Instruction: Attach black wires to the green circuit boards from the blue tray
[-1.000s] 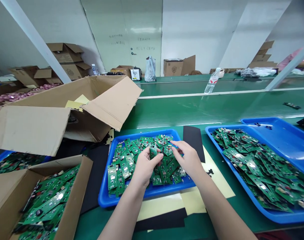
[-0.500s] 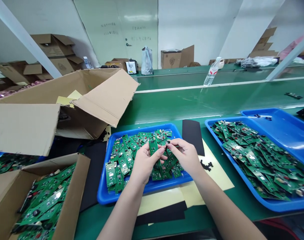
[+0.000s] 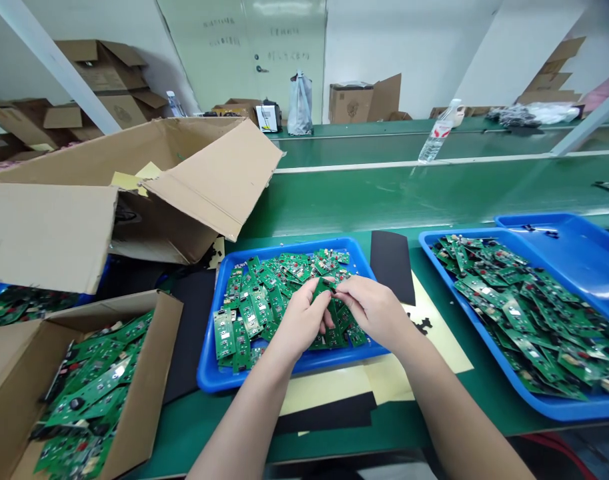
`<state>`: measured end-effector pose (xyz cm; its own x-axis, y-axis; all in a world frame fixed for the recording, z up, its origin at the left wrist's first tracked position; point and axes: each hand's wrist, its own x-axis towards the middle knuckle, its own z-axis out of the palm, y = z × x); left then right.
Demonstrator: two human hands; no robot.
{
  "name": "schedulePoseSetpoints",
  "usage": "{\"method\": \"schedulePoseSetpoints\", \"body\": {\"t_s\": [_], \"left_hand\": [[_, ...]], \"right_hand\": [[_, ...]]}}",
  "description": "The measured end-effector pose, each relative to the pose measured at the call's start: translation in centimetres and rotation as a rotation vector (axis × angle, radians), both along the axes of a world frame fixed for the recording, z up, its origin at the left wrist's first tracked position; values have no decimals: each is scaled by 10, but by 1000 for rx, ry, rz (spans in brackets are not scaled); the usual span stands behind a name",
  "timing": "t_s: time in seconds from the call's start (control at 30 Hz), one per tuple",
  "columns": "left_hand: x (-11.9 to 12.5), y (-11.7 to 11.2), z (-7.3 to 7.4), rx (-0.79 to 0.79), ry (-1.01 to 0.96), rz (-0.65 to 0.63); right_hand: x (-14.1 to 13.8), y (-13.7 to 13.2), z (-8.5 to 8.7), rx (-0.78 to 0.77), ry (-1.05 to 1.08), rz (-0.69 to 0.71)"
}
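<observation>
Both my hands work over a blue plastic tray (image 3: 289,248) heaped with green circuit boards (image 3: 254,310). My left hand (image 3: 299,320) and my right hand (image 3: 371,310) meet above the pile. A small green circuit board (image 3: 323,287) sits tilted between them, mostly hidden by my fingers. My left fingers grip it, and my right fingertips pinch its upper end. To the right, a second blue tray (image 3: 484,310) holds many similar boards. At lower left, more boards (image 3: 89,393) lie in a cardboard box (image 3: 157,360).
A large open cardboard box (image 3: 159,200) with bent flaps stands left of the tray. Black foam sheets (image 3: 391,267) and yellow paper (image 3: 329,393) lie on the green bench. Beyond runs a green conveyor belt (image 3: 409,193) carrying a plastic water bottle (image 3: 438,131).
The held board has tilted from nearly upright toward my right hand, and my hands have drawn closer. The whole scene sits slightly higher in the view.
</observation>
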<state>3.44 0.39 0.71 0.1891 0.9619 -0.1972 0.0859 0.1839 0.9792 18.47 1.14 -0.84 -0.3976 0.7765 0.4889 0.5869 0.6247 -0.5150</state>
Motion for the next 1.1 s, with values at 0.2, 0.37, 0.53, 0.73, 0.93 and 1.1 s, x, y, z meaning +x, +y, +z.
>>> {"method": "schedulePoseSetpoints", "body": {"t_s": [0.2,0.37,0.53,0.73,0.93,1.1], "left_hand": [[3,-2,0,18,82,-53],[5,-2,2,31,134,-40],[6,-3,0,35,147,-26],[8,-3,-4,53,142,-3],[9,-5,-4,138,224,-1],[9,-4,-5,164,264,-14]], "right_hand": [[1,1,-3,117,-121,-41],[1,1,-2,164,-151,-43],[1,1,-4,150,-155,-63],[0,1,-5,99,-177,-72],[-2,-1,1,3,-195,-113],[-3,-3,6,-90,-228,-180]]}}
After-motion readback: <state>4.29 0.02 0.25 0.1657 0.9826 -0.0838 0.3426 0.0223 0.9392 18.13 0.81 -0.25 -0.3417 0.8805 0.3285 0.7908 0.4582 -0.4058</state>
